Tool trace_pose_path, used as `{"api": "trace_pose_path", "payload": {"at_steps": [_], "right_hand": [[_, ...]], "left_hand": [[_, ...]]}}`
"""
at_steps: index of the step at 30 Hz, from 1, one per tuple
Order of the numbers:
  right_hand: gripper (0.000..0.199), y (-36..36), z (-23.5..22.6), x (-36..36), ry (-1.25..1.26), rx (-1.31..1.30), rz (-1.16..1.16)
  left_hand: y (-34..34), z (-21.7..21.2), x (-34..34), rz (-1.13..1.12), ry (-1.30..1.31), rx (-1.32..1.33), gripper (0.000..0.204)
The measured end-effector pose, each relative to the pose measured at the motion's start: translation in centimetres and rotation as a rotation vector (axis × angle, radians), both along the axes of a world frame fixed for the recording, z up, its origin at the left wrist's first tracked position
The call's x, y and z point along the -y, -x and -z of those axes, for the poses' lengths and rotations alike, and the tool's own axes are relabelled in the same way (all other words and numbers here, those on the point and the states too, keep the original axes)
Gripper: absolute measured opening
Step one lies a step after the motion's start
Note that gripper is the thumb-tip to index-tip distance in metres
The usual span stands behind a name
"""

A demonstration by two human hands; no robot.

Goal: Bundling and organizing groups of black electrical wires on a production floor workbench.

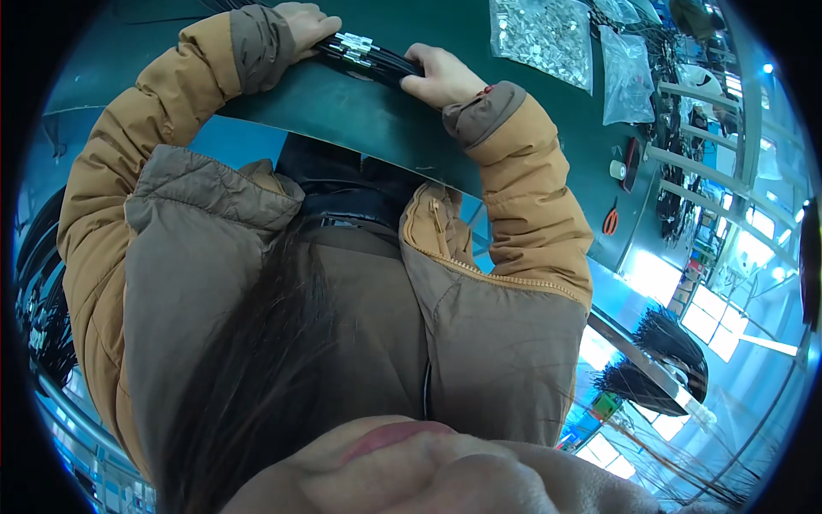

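Note:
A bundle of black cables (390, 62) stretches between my two hands just above the green table. Bright silver metal connectors (354, 49) sit side by side in the middle of it. My left hand (304, 27) closes round the bundle at its left end, close to the connectors. At the other end, my right hand (441, 75) grips the cables between thumb and curled fingers. More thin black cables (163, 19) trail over the table to the left of my left hand.
On the green table (368, 120) lie a clear bag of small silver parts (544, 38), another clear bag (627, 77), orange-handled pliers (610, 218) and a white roll (617, 169). A metal rack (698, 98) stands at the right. Black cable bundles (655, 377) hang lower right.

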State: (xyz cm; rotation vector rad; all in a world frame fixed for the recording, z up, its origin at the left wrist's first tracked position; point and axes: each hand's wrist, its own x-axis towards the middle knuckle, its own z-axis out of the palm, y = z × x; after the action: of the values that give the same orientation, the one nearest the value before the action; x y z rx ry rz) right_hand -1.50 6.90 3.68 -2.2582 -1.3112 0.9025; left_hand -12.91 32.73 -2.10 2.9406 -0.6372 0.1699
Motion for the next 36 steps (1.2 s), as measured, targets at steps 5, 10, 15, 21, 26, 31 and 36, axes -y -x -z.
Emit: {"api": "trace_pose_path", "payload": {"at_steps": [5,10,15,21,26,31,36], "right_hand": [[0.049,3.1,0.5,0.6,0.0,0.577,0.047],[0.032,1.5,-0.7,0.8,0.099,0.331,0.18],[0.024,-1.2,-5.5,4.5,0.072,0.41,0.071],[0.025,1.4,-0.9,6.6,-0.09,0.771,0.205],[0.027,2.5,1.4,6.6,-0.129,0.89,0.252],[0.04,3.1,2.1,6.5,0.002,0.86,0.341],[0.028,3.2,2.5,6.9,-0.051,0.874,0.408]], "left_hand": [[-1.1,-1.6,1.4,-0.115,-0.107,-0.255,0.036],[-2.9,-9.3,3.6,-0.15,-0.03,-0.576,0.033],[-2.6,-9.0,7.3,-0.14,0.165,-0.346,0.027],[-3.5,-8.1,14.7,-0.161,0.186,-0.339,0.037],[-3.3,-5.1,17.5,-0.359,0.187,-0.294,0.052],[-2.6,-3.9,17.5,-0.269,0.279,-0.363,0.075],[-4.8,-4.0,19.8,-0.152,0.446,-0.328,0.068]]}}
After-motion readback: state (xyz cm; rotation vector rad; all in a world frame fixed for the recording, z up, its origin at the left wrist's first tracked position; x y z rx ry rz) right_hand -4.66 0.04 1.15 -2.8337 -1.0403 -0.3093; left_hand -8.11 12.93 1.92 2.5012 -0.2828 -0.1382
